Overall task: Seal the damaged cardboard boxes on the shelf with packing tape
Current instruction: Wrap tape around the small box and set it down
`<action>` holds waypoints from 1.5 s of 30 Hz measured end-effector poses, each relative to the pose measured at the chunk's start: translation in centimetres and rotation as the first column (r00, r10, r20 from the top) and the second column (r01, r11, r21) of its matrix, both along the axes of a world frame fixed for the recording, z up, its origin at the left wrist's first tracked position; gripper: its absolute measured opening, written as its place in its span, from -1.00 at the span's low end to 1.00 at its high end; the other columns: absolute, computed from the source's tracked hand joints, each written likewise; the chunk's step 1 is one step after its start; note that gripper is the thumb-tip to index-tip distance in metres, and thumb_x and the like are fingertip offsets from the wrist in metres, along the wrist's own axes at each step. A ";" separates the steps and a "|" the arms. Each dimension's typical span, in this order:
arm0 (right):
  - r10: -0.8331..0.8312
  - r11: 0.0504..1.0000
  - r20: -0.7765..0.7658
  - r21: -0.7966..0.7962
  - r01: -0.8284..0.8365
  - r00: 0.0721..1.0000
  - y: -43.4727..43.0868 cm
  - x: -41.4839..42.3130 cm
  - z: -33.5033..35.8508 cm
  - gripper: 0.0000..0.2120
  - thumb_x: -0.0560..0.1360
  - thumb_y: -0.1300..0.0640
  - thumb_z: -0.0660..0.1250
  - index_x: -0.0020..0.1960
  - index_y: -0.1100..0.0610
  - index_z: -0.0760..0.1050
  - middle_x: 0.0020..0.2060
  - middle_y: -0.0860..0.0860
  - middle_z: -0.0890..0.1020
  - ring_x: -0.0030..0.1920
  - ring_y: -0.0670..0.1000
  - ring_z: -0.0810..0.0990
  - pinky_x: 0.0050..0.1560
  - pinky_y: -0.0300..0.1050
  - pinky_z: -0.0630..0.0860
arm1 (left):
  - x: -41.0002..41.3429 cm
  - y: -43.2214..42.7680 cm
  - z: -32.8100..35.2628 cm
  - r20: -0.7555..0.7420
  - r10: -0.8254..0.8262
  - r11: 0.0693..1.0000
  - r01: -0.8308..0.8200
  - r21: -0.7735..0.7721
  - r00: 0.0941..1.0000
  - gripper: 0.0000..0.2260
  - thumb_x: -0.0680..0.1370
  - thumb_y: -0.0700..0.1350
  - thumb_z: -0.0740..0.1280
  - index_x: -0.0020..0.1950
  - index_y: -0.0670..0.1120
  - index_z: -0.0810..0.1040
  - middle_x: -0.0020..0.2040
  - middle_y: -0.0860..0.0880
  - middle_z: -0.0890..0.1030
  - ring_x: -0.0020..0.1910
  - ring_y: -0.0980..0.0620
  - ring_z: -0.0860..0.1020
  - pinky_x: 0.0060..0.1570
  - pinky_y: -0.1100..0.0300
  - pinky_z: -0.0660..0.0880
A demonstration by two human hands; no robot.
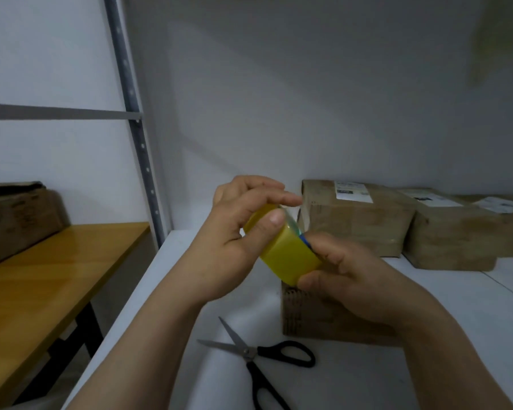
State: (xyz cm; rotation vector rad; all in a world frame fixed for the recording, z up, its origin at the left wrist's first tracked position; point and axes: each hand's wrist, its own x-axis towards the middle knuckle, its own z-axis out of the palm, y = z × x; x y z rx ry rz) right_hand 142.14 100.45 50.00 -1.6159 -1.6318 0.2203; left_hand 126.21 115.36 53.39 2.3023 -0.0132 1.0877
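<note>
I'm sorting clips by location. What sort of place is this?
Probably a storeroom or parcel-handling room: labelled cardboard boxes sit on a white shelf beside a perforated metal upright, with a yellow tape roll held above scissors.

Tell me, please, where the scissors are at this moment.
In the head view, the scissors lie open on the white shelf, low and near the middle, just in front of the nearest cardboard box and below the tape roll.
</note>
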 end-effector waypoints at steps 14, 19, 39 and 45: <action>-0.105 0.954 -0.286 0.240 0.177 0.953 -4.8 -2.8 3.8 -0.58 0.36 -0.35 0.44 0.05 -0.08 0.60 -0.16 0.03 0.69 -0.16 0.00 0.69 -0.14 -0.11 0.61 | 3.9 -1.8 7.4 0.175 -0.066 0.958 0.112 -0.265 0.982 -0.87 0.56 -0.16 0.38 -0.17 0.01 0.55 -0.23 0.11 0.60 -0.18 0.09 0.56 -0.05 0.02 0.58; -0.184 0.954 -0.440 0.134 0.267 0.879 -7.8 -6.9 2.6 -0.41 0.07 -0.53 0.44 -0.02 -0.23 0.61 -0.21 0.05 0.70 -0.23 0.09 0.71 -0.21 0.07 0.67 | 4.8 -2.1 5.3 -0.132 -0.166 0.919 0.104 -0.381 0.977 -0.87 0.63 -0.30 0.30 -0.11 -0.19 0.55 -0.36 -0.02 0.56 -0.38 0.08 0.53 -0.29 0.21 0.55; -0.281 0.958 -0.751 -0.180 0.223 0.597 -7.2 -9.5 -3.2 -0.58 0.27 -0.19 0.42 -0.03 0.07 0.68 -0.11 0.09 0.74 -0.06 0.09 0.73 0.16 0.21 0.60 | 9.6 1.8 -2.1 -0.453 0.088 0.981 -0.157 -0.117 0.887 -0.90 0.57 -0.20 0.43 -0.02 -0.23 0.68 -0.17 -0.04 0.65 -0.23 0.13 0.56 -0.04 0.14 0.54; -0.275 0.960 -0.780 -0.192 0.204 0.563 -6.9 -10.2 -3.4 -0.66 0.28 -0.16 0.43 -0.08 0.03 0.71 -0.10 0.08 0.73 -0.04 0.10 0.70 0.19 0.27 0.57 | 9.9 1.9 -1.7 -0.475 0.087 0.989 -0.133 -0.063 0.876 -0.91 0.59 -0.20 0.41 0.00 -0.20 0.68 -0.20 0.03 0.63 -0.27 0.20 0.52 -0.18 0.31 0.43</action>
